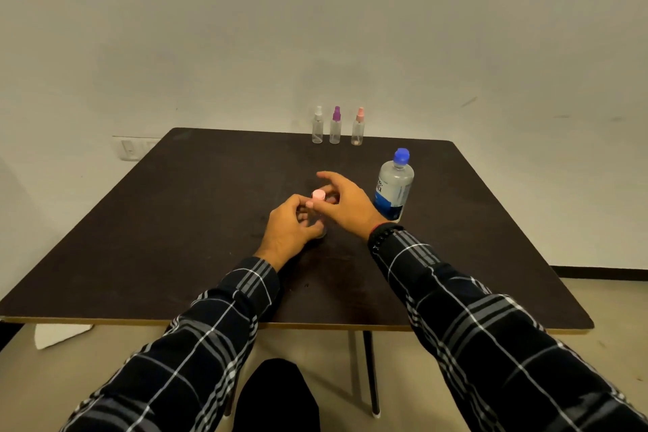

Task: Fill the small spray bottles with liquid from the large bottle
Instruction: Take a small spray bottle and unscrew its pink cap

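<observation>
Left hand (291, 231) half-hides spray bottle (318, 194); large bottle (394, 186) near.

Left hand (291, 225) curled round small bottle (321, 234); right hand (345, 203) pinches pink cap (318, 194).

Dim, soft light; wide-angle warping.

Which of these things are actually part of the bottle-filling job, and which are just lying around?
Job: large bottle; pink-capped bottle in left hand and right hand; white-topped sprayer; purple-topped sprayer; pink-topped sprayer.
Lying about: white sheet on floor; wall socket.
</observation>
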